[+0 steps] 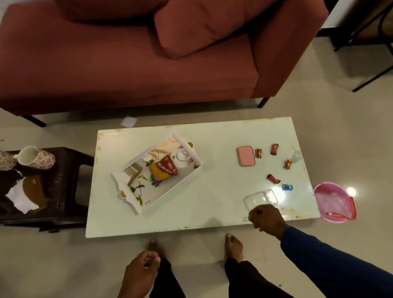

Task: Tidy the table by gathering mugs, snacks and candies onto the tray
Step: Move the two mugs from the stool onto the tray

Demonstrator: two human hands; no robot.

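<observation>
right hand (267,219): fingers curled loosely at near edge of clear plastic box (260,199), contact unclear (no firm hold shown) | left hand (140,273): half-curled, empty, off table (197,209) | tray (133,205) at 10 o'clock, snack packet (164,171) inside | candies (274,149) at 1 o'clock | mugs (35,157) on side stool (68,186)
</observation>
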